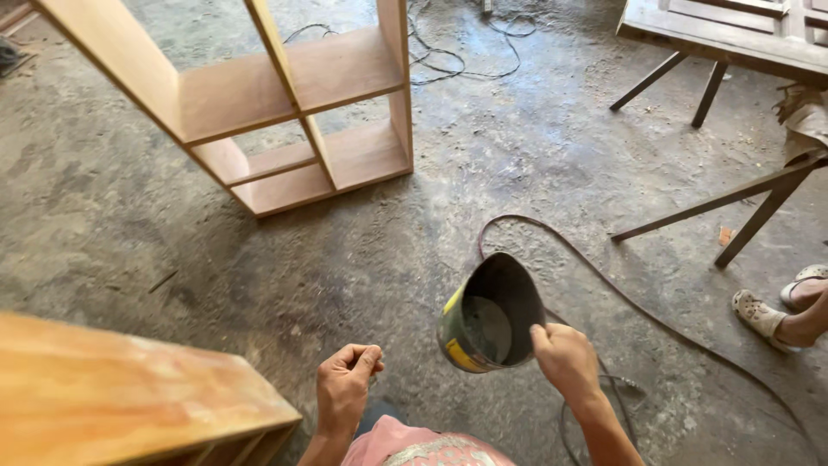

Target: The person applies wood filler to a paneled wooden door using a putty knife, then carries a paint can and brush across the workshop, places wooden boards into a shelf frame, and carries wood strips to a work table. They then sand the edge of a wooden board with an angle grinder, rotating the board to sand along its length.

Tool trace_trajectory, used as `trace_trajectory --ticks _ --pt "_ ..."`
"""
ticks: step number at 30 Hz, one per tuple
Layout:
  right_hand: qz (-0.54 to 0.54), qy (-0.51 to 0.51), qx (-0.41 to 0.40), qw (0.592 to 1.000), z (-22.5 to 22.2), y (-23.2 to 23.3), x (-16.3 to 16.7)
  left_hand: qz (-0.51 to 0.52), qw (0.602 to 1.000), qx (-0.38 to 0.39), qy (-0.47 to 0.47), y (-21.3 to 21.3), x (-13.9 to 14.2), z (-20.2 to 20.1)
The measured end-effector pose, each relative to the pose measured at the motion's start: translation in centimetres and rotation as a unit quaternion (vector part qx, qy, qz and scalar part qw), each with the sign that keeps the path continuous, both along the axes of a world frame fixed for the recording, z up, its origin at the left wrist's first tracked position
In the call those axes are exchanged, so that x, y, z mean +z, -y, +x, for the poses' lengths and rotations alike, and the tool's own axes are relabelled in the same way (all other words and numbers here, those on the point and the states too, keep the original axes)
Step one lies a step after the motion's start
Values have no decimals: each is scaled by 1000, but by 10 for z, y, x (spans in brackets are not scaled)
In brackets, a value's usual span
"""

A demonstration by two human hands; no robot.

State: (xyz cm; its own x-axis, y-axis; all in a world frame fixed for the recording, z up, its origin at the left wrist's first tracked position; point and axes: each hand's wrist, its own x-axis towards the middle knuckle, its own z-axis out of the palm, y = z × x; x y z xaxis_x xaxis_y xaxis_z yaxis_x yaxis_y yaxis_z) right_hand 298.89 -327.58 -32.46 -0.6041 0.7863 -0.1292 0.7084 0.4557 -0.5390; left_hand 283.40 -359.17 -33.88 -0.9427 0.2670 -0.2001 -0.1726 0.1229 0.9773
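head view, looking down at a dusty concrete floor [517,164]. nearest the camera, a bit of pink patterned cloth [423,444] shows at the bottom edge, between the two forearms. the left hand [347,386] is curled into a loose fist, thumb against the bent fingers; whether anything small sits inside it cannot be told. just beside it on the left lies the corner of an orange-brown wooden panel [112,388], its top face towards the camera.

the right hand [565,358] grips the rim of a dark tin can [487,315], fingers closed over the edge nearest the wrist. the can is held above the floor and tilted so that its open mouth faces the camera; the inside is dark with a grey crust at the bottom, and the outer wall shows a yellow and green label. the two hands are near each other but apart.

a dark hose or cable [604,276] loops on the floor behind the can and runs off to the lower right. at the right edge another person's feet in pale sandals [763,315] stand by slanted trestle legs [742,203].

farther off, a bare wooden shelf unit [285,95] with open compartments stands on the floor at upper left. thin black cables [457,56] lie tangled beyond it, and a wooden door panel [733,30] rests on legs at upper right.
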Motion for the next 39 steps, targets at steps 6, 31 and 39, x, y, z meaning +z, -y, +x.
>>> trace_trajectory --ticks 6,31,39 --pt "-2 29 -80 996 -62 -99 -12 66 997 -12 29 -109 -23 -112" --pt "64 2 -458 886 -381 -482 2 247 29 -932 264 -772 227 -342" --pt "23 -9 -494 869 -450 -623 42 329 281 -901 -26 -935 244 -528"
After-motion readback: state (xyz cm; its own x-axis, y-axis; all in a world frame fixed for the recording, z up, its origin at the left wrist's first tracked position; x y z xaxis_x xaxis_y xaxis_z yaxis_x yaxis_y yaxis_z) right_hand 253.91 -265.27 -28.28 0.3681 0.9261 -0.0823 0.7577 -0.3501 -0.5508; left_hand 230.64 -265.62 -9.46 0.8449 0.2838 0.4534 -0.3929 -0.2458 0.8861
